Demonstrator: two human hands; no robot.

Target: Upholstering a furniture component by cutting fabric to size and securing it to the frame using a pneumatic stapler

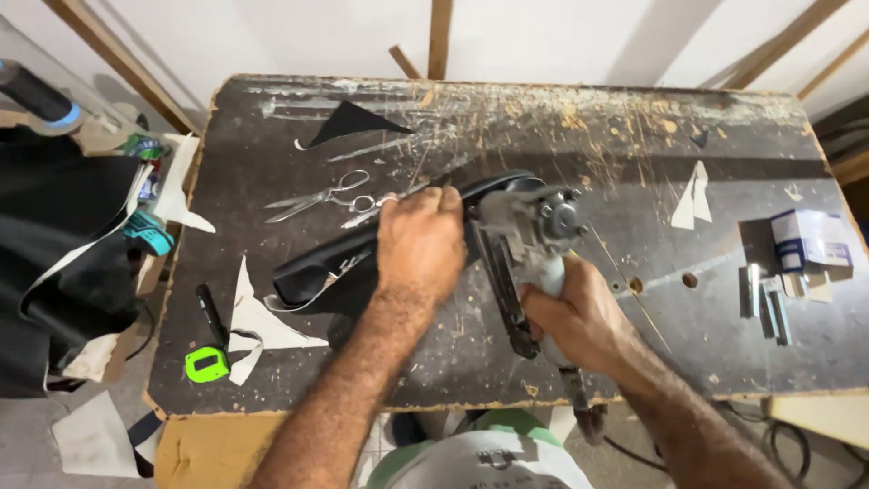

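Observation:
My left hand [421,243] presses down on a long black upholstered piece [317,272] that lies across the middle of the worn dark workbench [561,154]. My right hand [579,319] grips the handle of a grey pneumatic staple gun [529,231], whose nose sits against the black piece just right of my left hand. An air hose runs down from the gun's handle past the bench's front edge.
Scissors [317,197] lie behind my left hand. A black fabric triangle [348,122] lies at the back left. White scraps [258,321], a black marker and a green tape measure [207,364] sit front left. A staple box [810,240] and staple strips [765,299] are at right.

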